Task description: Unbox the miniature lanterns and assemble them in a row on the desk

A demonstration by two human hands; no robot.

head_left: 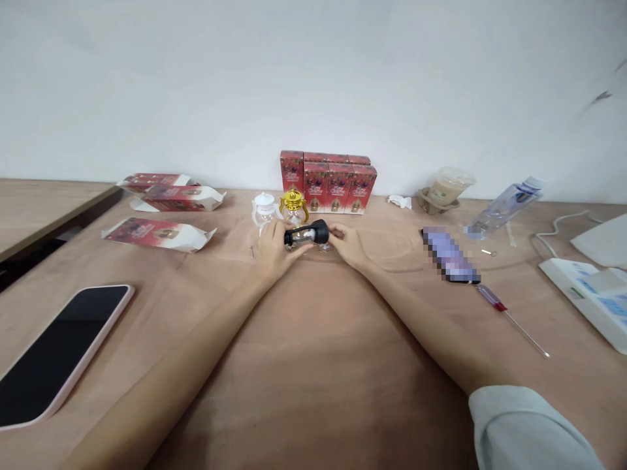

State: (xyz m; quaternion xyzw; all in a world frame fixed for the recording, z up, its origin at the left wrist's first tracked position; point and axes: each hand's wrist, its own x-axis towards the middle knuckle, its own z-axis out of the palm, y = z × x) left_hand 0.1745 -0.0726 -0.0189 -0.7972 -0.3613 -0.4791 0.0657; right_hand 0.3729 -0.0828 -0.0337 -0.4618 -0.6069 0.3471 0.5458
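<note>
— What did the two hands have?

— One small lantern (306,235), black-capped with a clear middle, lying on its side low over the worktop (313,365). The left hand (274,249) had its fingers curled round the lantern's near end; the right hand (345,243) pinched the black cap end.

— And around them?

— Just behind stood one gold lantern (294,203) and one white lantern (265,207). Behind those, red boxes (328,181) stood upright, four in front, more hidden behind. Three opened boxes (161,215) lay flat to the left. One phone (53,356) lay near left; one screwdriver (509,318), right.
</note>
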